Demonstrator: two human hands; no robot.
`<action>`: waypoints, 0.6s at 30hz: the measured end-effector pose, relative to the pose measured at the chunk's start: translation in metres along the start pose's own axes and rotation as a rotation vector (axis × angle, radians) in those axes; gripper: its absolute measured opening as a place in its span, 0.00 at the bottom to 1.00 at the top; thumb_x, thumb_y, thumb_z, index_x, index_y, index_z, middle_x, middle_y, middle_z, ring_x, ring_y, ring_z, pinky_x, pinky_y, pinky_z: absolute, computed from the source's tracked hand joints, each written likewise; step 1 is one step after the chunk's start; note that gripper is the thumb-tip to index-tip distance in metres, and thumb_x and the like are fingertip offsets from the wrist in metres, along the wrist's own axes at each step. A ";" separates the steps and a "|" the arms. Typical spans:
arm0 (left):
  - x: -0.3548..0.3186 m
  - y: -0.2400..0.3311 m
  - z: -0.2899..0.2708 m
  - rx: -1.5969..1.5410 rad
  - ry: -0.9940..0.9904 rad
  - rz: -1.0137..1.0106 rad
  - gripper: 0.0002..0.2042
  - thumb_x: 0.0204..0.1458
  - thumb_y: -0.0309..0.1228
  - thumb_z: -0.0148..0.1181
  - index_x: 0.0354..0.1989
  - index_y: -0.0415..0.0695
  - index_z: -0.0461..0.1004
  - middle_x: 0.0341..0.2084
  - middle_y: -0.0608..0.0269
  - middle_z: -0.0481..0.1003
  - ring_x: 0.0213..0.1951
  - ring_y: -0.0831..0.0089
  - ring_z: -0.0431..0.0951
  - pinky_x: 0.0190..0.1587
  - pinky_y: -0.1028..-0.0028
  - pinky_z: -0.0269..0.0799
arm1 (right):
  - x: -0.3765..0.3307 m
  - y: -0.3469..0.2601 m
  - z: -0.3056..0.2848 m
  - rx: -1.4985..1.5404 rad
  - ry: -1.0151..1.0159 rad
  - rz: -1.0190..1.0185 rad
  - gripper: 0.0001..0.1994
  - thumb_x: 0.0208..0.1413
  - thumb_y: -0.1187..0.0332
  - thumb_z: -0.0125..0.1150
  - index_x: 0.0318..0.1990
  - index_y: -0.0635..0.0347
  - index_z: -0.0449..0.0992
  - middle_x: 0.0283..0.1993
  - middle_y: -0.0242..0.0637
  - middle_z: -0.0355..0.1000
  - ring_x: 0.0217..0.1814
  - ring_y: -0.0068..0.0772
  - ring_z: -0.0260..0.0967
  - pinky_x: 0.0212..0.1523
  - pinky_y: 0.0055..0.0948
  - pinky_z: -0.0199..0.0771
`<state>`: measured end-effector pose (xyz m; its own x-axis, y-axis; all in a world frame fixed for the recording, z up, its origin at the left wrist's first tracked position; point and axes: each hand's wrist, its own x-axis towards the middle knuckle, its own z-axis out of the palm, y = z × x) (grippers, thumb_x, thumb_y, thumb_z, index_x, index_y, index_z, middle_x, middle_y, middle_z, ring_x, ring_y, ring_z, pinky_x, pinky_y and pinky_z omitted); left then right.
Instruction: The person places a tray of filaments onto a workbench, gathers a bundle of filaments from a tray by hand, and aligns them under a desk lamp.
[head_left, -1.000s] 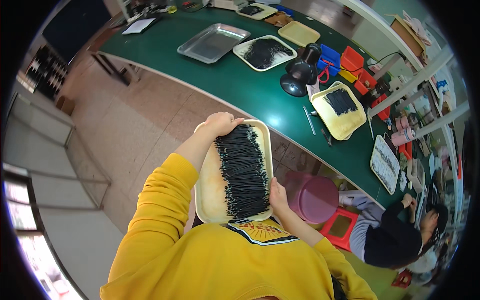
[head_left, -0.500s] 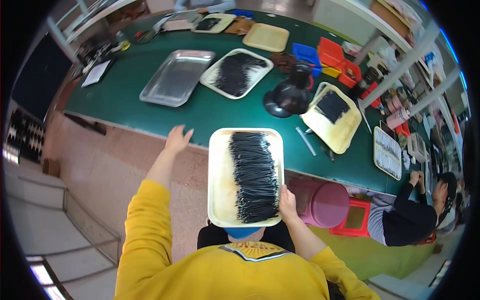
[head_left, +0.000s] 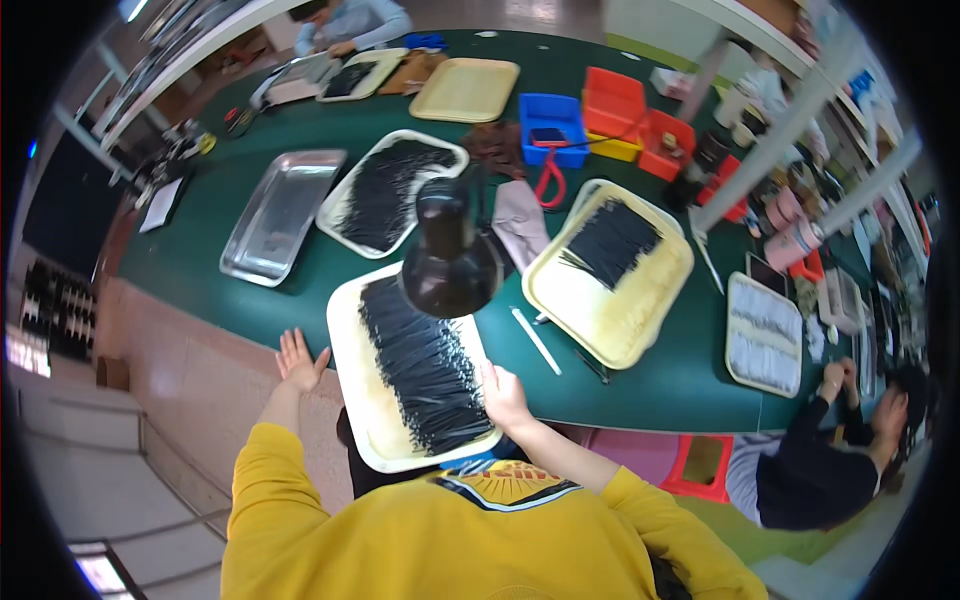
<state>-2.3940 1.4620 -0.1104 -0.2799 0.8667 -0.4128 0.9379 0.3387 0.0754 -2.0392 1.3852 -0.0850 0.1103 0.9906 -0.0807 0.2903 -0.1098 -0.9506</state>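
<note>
Here we go: a second ago my left hand [head_left: 299, 362] had the far rim and the tray was out over the floor; now that hand is off, fingers spread wide, holding nothing, just beside the tray's left side at the table edge, though I can't tell if it touches the table [head_left: 200, 262]. My right hand [head_left: 506, 398] still has the right rim, thumb on top, fingers partly closed and mostly hidden underneath. The cream tray [head_left: 372, 420] now reaches over the green tabletop, its far end partly hidden behind the black lamp [head_left: 445, 250], near end close to my body; whether it rests on the table, I can't tell. I'd judge the load has made it to the table, with one hand enough to steady it. Long axis: running away from me, far end swung a little left. The black strands [head_left: 415, 365] form a band along it, each lying mostly crosswise, pale tips along the right.
</note>
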 end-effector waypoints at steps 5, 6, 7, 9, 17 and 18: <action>0.013 -0.002 0.024 0.084 0.021 0.005 0.45 0.47 0.55 0.46 0.63 0.42 0.28 0.64 0.52 0.28 0.65 0.61 0.25 0.62 0.59 0.21 | 0.050 -0.010 0.037 -0.335 -0.101 -0.094 0.18 0.59 0.63 0.34 0.33 0.68 0.68 0.28 0.54 0.69 0.32 0.53 0.68 0.34 0.44 0.65; 0.011 -0.004 0.028 0.243 0.085 0.042 0.42 0.47 0.50 0.49 0.62 0.41 0.34 0.63 0.50 0.34 0.64 0.58 0.32 0.62 0.59 0.28 | 0.057 -0.014 0.047 -0.281 -0.114 -0.066 0.13 0.57 0.67 0.36 0.38 0.66 0.67 0.30 0.53 0.69 0.32 0.53 0.68 0.35 0.46 0.66; 0.008 -0.007 0.028 0.397 0.143 0.084 0.39 0.47 0.45 0.52 0.62 0.40 0.41 0.62 0.47 0.40 0.64 0.55 0.39 0.62 0.60 0.34 | 0.061 -0.023 0.053 -0.319 -0.078 -0.063 0.15 0.58 0.65 0.34 0.37 0.65 0.68 0.30 0.53 0.69 0.32 0.53 0.67 0.35 0.45 0.66; 0.015 -0.019 -0.005 0.022 0.195 0.237 0.33 0.46 0.40 0.54 0.59 0.39 0.48 0.58 0.46 0.47 0.61 0.52 0.46 0.60 0.60 0.42 | 0.058 -0.047 0.057 -0.218 -0.027 -0.012 0.20 0.61 0.60 0.30 0.36 0.65 0.69 0.29 0.52 0.69 0.32 0.54 0.67 0.35 0.43 0.65; 0.112 -0.063 -0.059 -0.141 0.973 0.744 0.19 0.41 0.37 0.61 0.42 0.45 0.69 0.44 0.56 0.67 0.51 0.59 0.63 0.53 0.63 0.58 | 0.047 -0.047 0.093 0.116 0.101 0.081 0.24 0.61 0.54 0.35 0.34 0.70 0.71 0.27 0.36 0.68 0.28 0.25 0.61 0.32 0.25 0.62; 0.123 -0.065 -0.061 -0.155 0.974 0.752 0.19 0.41 0.37 0.61 0.42 0.45 0.69 0.44 0.56 0.67 0.51 0.59 0.63 0.53 0.63 0.58 | 0.046 -0.049 0.098 0.138 0.114 0.094 0.25 0.61 0.53 0.36 0.35 0.70 0.71 0.27 0.34 0.68 0.28 0.23 0.60 0.32 0.24 0.62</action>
<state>-2.5016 1.5689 -0.1111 0.2187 0.7528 0.6209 0.9160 -0.3776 0.1351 -2.1417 1.4444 -0.0714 0.2398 0.9600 -0.1444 0.1410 -0.1817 -0.9732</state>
